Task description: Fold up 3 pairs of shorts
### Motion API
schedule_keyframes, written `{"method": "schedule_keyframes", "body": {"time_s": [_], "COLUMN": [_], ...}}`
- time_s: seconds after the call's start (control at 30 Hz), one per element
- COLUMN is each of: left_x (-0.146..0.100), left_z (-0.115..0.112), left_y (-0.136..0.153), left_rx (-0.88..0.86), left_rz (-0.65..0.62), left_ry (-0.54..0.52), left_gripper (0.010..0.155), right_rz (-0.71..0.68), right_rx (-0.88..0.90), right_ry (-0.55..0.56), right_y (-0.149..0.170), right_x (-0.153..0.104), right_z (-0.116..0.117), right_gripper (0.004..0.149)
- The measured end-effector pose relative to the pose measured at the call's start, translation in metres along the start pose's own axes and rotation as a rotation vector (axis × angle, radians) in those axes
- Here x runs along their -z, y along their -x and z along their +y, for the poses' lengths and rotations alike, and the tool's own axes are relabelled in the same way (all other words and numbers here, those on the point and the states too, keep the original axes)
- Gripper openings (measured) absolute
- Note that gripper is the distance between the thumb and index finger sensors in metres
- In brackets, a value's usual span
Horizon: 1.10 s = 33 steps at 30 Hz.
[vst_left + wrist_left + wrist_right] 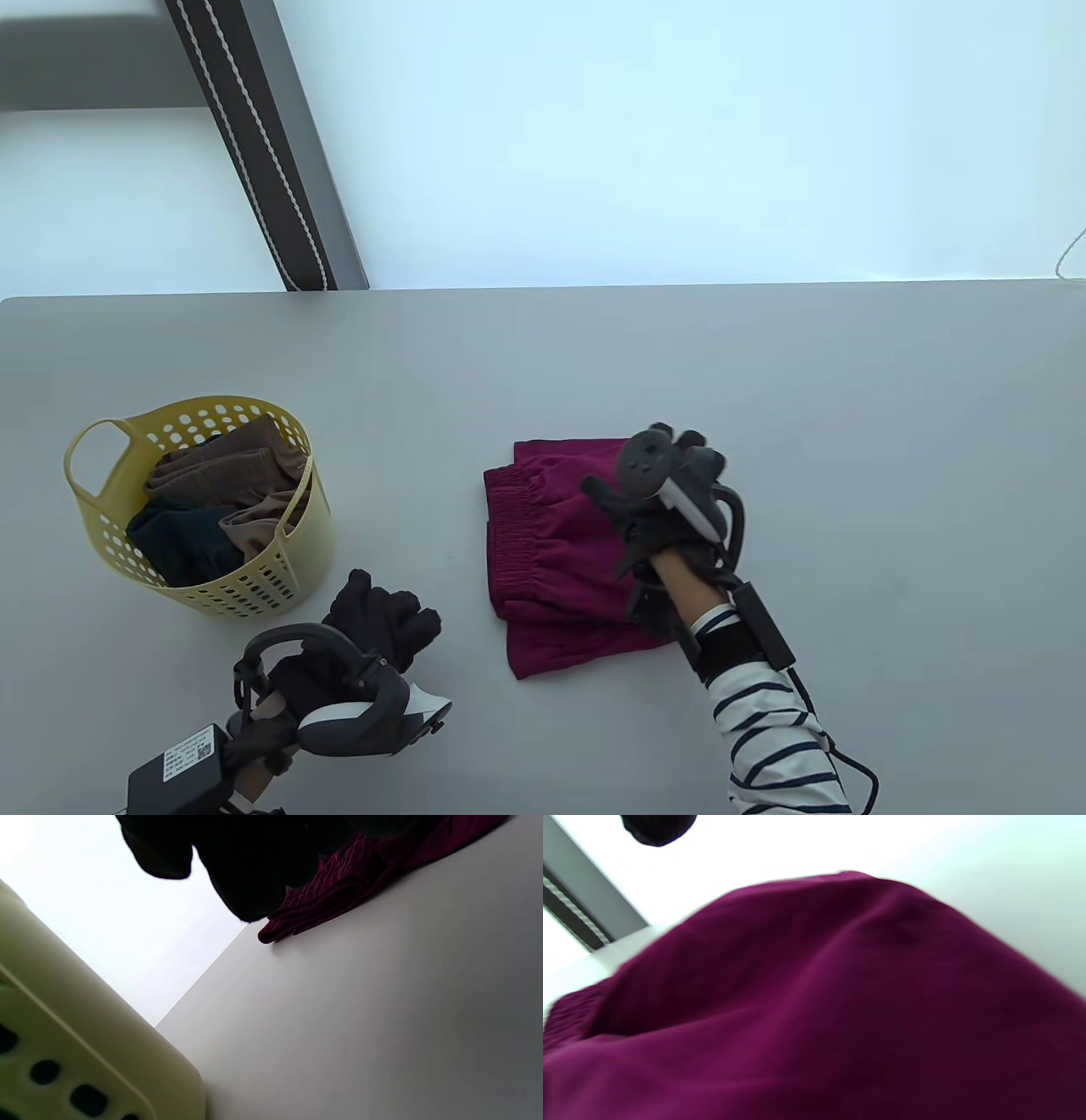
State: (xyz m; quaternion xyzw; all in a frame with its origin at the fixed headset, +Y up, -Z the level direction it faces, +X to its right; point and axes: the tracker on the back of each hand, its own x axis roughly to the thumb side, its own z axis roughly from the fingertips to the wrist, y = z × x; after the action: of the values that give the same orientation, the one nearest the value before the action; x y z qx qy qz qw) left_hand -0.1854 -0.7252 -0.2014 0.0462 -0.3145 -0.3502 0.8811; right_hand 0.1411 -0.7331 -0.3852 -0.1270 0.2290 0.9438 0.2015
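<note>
Lying folded at mid-desk, maroon shorts (556, 552) look soft, light and limp; best gripped at the elastic waistband edge or a corner. Right hand (666, 509) rests on their right side, tracker hiding the fingers, grip cannot be told. Left hand (377, 615) hovers loosely curled, empty. Yellow basket (280, 569) holds brown and dark garments, count unclear
</note>
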Motion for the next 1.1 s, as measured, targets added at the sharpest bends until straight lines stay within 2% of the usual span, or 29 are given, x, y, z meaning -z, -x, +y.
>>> {"method": "schedule_keyframes", "body": {"time_s": [0.07, 0.13, 0.17, 0.23, 0.37, 0.43, 0.5, 0.6, 0.67, 0.7, 0.77, 0.8, 0.9, 0.97, 1.0, 1.03, 1.1], "left_x": [0.001, 0.001, 0.001, 0.002, 0.002, 0.002, 0.002, 0.002, 0.002, 0.002, 0.002, 0.002, 0.002, 0.002, 0.002, 0.002, 0.003], "left_z": [-0.001, -0.003, -0.003, -0.005, -0.006, -0.005, -0.005, -0.005, -0.006, -0.006, -0.006, -0.006, -0.006, -0.006, -0.006, -0.006, -0.007], "left_y": [-0.001, -0.002, -0.003, -0.003, -0.002, -0.002, -0.002, -0.001, -0.001, -0.001, -0.001, -0.001, -0.001, -0.001, -0.001, -0.002, -0.002], "left_rx": [-0.003, -0.008, -0.013, -0.031, -0.045, -0.042, -0.043, -0.050, -0.057, -0.059, -0.062, -0.063, -0.066, -0.067, -0.067, -0.067, -0.068], "left_rz": [-0.011, -0.021, -0.024, -0.029, -0.028, -0.028, -0.029, -0.029, -0.030, -0.031, -0.033, -0.034, -0.038, -0.040, -0.043, -0.047, -0.050], "left_ry": [0.005, 0.011, 0.015, 0.023, 0.035, 0.039, 0.041, 0.037, 0.036, 0.036, 0.037, 0.038, 0.038, 0.036, 0.037, 0.039, 0.041], "left_gripper": [0.054, 0.054, 0.054, 0.054, 0.054, 0.054, 0.054, 0.053, 0.053, 0.053, 0.053, 0.053, 0.053, 0.053, 0.053, 0.054, 0.054], "right_rz": [0.080, 0.074, 0.074, 0.045, 0.017, 0.015, -0.021, -0.086, -0.138, -0.149, -0.273, -0.273, -0.352, -0.331, -0.330, -0.323, -0.295], "right_rx": [0.089, 0.109, 0.012, -0.187, -0.103, -0.053, 0.048, 0.279, 0.533, 0.601, 0.854, 0.915, 1.136, 1.328, 1.364, 1.436, 1.455], "right_ry": [-0.142, -0.176, -0.115, -0.014, 0.083, 0.095, 0.081, 0.068, 0.003, -0.008, 0.007, 0.020, 0.152, 0.235, 0.245, 0.276, 0.278], "right_y": [0.021, 0.023, 0.018, 0.007, -0.006, -0.007, -0.007, -0.011, -0.009, -0.009, -0.002, 0.003, 0.035, 0.067, 0.074, 0.095, 0.118], "right_x": [0.015, 0.020, 0.020, 0.017, 0.010, 0.008, 0.003, -0.010, -0.016, -0.017, -0.020, -0.021, -0.022, -0.017, -0.016, -0.011, -0.003], "right_z": [0.006, 0.017, 0.020, 0.024, 0.027, 0.025, 0.016, -0.010, -0.029, -0.034, -0.058, -0.066, -0.099, -0.112, -0.114, -0.117, -0.117], "right_gripper": [0.107, 0.104, 0.103, 0.092, 0.053, 0.047, 0.044, 0.040, 0.040, 0.039, 0.039, 0.040, 0.041, 0.042, 0.042, 0.044, 0.051]}}
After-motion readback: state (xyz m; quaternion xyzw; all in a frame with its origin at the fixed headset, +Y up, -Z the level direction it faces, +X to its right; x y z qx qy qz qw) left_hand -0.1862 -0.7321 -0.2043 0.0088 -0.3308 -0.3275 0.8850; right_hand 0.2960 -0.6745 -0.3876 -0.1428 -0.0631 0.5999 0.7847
